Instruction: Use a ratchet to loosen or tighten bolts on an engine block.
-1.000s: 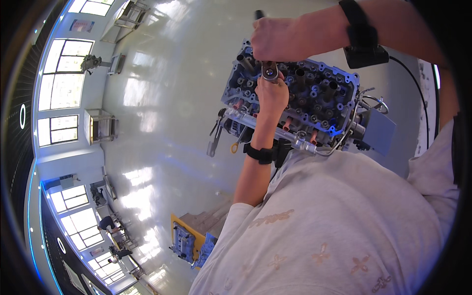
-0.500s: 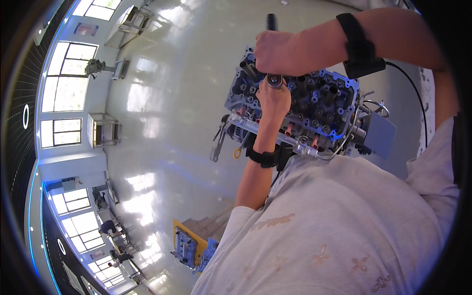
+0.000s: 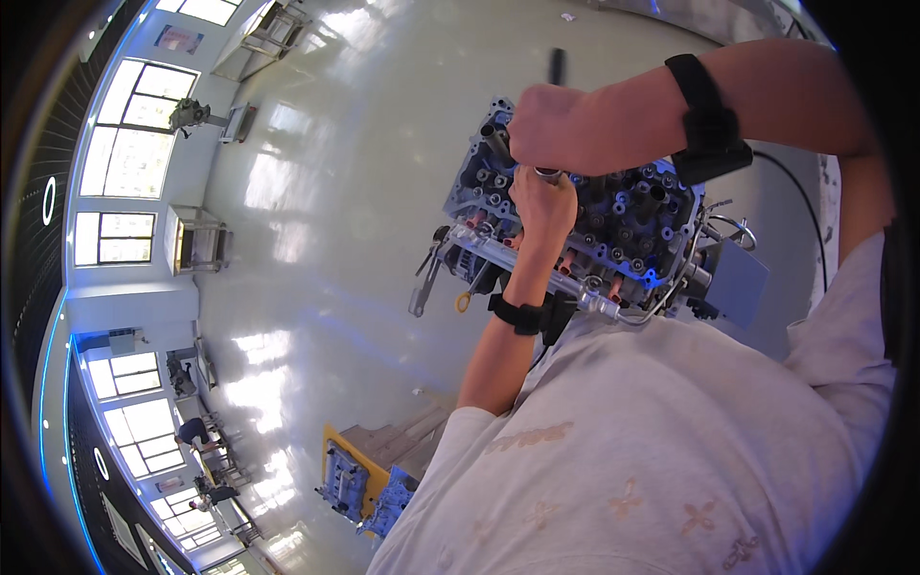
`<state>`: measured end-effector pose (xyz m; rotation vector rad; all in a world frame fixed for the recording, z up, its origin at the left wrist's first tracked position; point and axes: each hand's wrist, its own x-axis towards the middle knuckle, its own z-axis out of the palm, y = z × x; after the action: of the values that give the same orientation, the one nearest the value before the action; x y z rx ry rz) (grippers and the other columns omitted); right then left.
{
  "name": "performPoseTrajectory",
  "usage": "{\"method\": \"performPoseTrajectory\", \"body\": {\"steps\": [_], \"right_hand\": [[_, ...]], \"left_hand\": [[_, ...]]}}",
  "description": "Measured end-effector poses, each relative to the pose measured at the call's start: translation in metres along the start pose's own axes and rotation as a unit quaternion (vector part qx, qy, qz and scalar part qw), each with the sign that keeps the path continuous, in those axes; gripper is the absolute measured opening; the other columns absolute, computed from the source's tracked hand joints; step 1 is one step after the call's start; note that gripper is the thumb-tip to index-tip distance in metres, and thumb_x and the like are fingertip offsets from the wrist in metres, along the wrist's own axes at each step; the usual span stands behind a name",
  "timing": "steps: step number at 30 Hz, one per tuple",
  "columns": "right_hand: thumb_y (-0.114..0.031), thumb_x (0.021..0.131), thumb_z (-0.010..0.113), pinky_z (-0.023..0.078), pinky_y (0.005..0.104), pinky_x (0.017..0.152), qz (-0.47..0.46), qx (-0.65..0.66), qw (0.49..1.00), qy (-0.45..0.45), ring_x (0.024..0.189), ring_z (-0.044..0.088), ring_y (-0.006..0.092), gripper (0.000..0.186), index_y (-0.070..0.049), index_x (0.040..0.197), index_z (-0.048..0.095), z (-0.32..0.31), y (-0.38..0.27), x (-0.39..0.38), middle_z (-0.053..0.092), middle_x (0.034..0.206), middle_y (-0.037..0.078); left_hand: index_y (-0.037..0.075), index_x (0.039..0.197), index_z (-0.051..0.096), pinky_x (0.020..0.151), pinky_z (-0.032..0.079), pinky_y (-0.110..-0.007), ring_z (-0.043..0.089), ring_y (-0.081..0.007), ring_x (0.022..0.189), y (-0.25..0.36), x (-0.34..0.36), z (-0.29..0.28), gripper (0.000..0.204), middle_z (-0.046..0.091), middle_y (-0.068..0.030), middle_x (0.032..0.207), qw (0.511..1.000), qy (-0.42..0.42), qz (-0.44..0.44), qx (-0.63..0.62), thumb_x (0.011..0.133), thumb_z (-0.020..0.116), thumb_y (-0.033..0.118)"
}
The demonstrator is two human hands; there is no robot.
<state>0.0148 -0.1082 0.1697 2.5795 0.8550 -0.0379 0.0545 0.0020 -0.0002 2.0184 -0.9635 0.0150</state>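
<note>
My right hand grips a long wrench with a black handle over a grey engine cylinder head. My left hand is wrapped round the tool's metal head, just below my right hand, which partly hides it. Upright tubes and bolts stand in the cylinder head around both hands. Along its near edge run a metal rail and copper-coloured parts. A black device is strapped to each of my forearms.
A yellow board carrying engine parts lies low near my left side. A grey plate sticks out at the engine's right. Workbenches and an engine on a stand line the far left wall, where two people bend over benches.
The wrench handle and my right hand have moved rightward and down in the picture. My right hand now covers more of the tool's head. The engine also appears slightly shifted rightward and down.
</note>
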Motion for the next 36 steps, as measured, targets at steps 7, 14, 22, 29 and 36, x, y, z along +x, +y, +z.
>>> {"method": "performPoseTrajectory", "body": {"steps": [7, 14, 22, 29, 36], "right_hand": [[-0.019, 0.066, 0.073, 0.052, 0.0347, 0.056, 0.265, 0.410, 0.813, -0.317, 0.069, 0.068, 0.0204, 0.014, -0.006, 0.070, 0.068, -0.009, -0.012, 0.010, 0.068, 0.066, 0.004], [-0.019, 0.066, 0.072, 0.053, 0.0403, 0.065, -0.039, -0.056, 0.995, -0.067, 0.078, 0.069, 0.0226, 0.015, -0.006, 0.074, 0.069, 0.006, 0.003, -0.002, 0.069, 0.073, 0.003], [-0.016, 0.063, 0.071, 0.053, 0.0413, 0.065, 0.249, 0.384, 0.840, -0.293, 0.077, 0.069, 0.0243, 0.013, -0.007, 0.073, 0.070, 0.011, -0.014, 0.012, 0.069, 0.073, 0.006], [-0.013, 0.067, 0.067, 0.053, 0.0376, 0.055, -0.007, 0.020, 0.998, -0.052, 0.066, 0.068, 0.0245, 0.010, -0.004, 0.070, 0.067, 0.006, -0.002, 0.007, 0.068, 0.069, 0.009], [-0.013, 0.062, 0.074, 0.054, 0.0352, 0.057, 0.285, 0.443, 0.791, -0.311, 0.067, 0.068, 0.0232, 0.013, -0.005, 0.069, 0.067, -0.010, -0.010, 0.014, 0.068, 0.070, 0.008]], "left_hand": [[0.004, 0.114, 0.053, 0.089, 0.037, -0.051, 0.053, -0.0361, 0.103, -0.007, -0.010, -0.002, 0.042, 0.059, -0.0138, 0.103, 0.999, -0.014, 0.016, -0.035, 0.074, 0.067, 0.005], [0.004, 0.112, 0.053, 0.085, 0.037, -0.051, 0.052, -0.0362, 0.103, -0.015, -0.003, 0.010, 0.041, 0.058, -0.0126, 0.104, 0.997, -0.017, -0.005, -0.074, 0.072, 0.061, -0.003], [0.003, 0.108, 0.052, 0.082, 0.038, -0.049, 0.052, -0.0376, 0.098, -0.014, -0.006, 0.014, 0.038, 0.056, -0.0142, 0.099, 0.989, 0.045, 0.078, -0.119, 0.072, 0.062, -0.003], [0.000, 0.110, 0.046, 0.085, 0.036, -0.047, 0.049, -0.0376, 0.102, -0.012, -0.007, 0.017, 0.043, 0.053, -0.0167, 0.103, 0.992, 0.068, 0.000, -0.105, 0.073, 0.067, 0.001], [-0.001, 0.108, 0.046, 0.089, 0.035, -0.048, 0.047, -0.0401, 0.104, 0.000, -0.001, 0.013, 0.041, 0.051, -0.0175, 0.105, 0.974, 0.162, 0.132, -0.086, 0.069, 0.057, -0.010]]}}
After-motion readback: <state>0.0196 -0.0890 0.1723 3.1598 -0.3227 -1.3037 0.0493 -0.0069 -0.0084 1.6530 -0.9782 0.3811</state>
